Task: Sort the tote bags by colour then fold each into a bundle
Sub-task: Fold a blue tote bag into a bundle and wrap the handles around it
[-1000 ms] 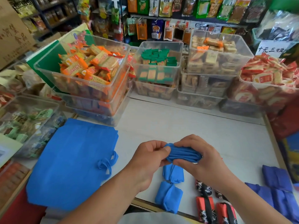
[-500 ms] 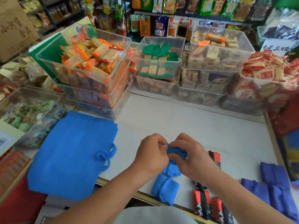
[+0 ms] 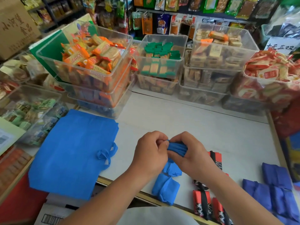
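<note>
L hand [image 3: 151, 154] & R hand [image 3: 194, 157] both clamped on blue bundle [image 3: 177, 147]; sign [image 3: 281, 46] reads 十元三双.

One view only, head-worn wide-angle camera, facing forward and down, close above left hand [image 3: 151, 155] and right hand [image 3: 194, 159], rolled blue tote bag [image 3: 177, 147] low of centre, white table [image 3: 194, 127] filling mid frame, clear snack bins [image 3: 162, 36] along far edge

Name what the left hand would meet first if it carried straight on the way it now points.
The left hand points rightward, so likely the blue bundle it pinches, with the right hand just beyond.
</note>
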`<state>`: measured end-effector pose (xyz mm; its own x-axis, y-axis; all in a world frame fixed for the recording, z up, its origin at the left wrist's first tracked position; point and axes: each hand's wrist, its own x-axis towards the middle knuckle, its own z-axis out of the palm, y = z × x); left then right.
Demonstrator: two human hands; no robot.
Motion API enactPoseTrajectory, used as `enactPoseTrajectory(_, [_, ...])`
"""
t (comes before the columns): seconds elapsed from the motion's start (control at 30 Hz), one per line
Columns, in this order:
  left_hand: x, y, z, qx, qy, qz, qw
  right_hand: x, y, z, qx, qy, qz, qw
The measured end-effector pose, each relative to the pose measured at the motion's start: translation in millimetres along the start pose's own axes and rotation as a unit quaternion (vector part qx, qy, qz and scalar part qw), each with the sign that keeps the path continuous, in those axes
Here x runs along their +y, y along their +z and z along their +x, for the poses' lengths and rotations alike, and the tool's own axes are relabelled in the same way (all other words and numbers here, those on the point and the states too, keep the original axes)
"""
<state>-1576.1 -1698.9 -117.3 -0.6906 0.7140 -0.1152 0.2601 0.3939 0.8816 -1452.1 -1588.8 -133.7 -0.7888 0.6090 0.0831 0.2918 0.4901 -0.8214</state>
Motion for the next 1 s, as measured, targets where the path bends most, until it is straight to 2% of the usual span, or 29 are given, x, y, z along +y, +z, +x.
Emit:
enactPoseTrajectory(0.07, [-3.8,-2.4,1.0,0.014,-0.007,-0.013,1.0,-1.2,-6.9,-4.9,0.004,0.036,0.056,0.998])
enactPoseTrajectory(0.13, [-7.6,-6.1,2.2,0.016,-0.032,-0.045,0.998,-1.3,-9.1,-9.9,0.018,0.016,0.068,0.997])
enactPoseTrajectory(0.27, [-13.9,-6.9,4.6,-0.004,-0.027,-0.046,0.999,7.4,0.0,-12.9,0.059,-0.087,-0.011,0.994])
enactPoseTrajectory(0.37, [-12.0,-2.0,4.8,0.0,-0.044,-0.062,0.997,9.6,6.8,-10.9,0.102,-0.154,-0.096,0.978])
enactPoseTrajectory(0.5, [-3.0,4.2,4.7,0.002,-0.051,-0.084,0.995,6.5,12.1,-7.3,0.108,-0.164,-0.113,0.974])
enactPoseTrajectory(0.57, [0.8,4.3,5.9,0.002,-0.026,-0.055,0.998,7.5,12.2,-6.0,0.095,-0.136,-0.084,0.983])
enactPoseTrajectory(0.67, [0.4,-2.7,11.9,-0.034,0.018,-0.024,0.999,4.3,2.5,-6.7,0.074,0.026,0.044,0.996])
enactPoseTrajectory(0.73, [-7.4,-11.5,17.0,-0.045,0.043,0.008,0.998,6.7,-5.1,-9.0,0.09,0.117,0.139,0.979])
enactPoseTrajectory(0.8, [-14.5,-18.8,16.7,-0.083,0.044,0.032,0.995,9.6,-11.0,-9.1,0.11,0.169,0.213,0.956])
enactPoseTrajectory(0.83, [-15.5,-19.8,14.4,-0.113,0.03,0.009,0.993,9.0,-12.7,-9.1,0.109,0.18,0.239,0.948])
enactPoseTrajectory(0.9, [-12.8,-16.0,7.5,-0.143,-0.017,-0.106,0.984,6.4,-12.1,-9.7,0.099,0.186,0.272,0.939])
enactPoseTrajectory(0.93, [-12.0,-13.7,5.6,-0.13,-0.031,-0.146,0.98,4.9,-10.7,-9.9,0.099,0.188,0.283,0.935])
enactPoseTrajectory(1.0, [-15.9,-9.8,6.0,-0.096,-0.034,-0.159,0.982,3.4,-8.7,-11.3,0.102,0.191,0.299,0.929])
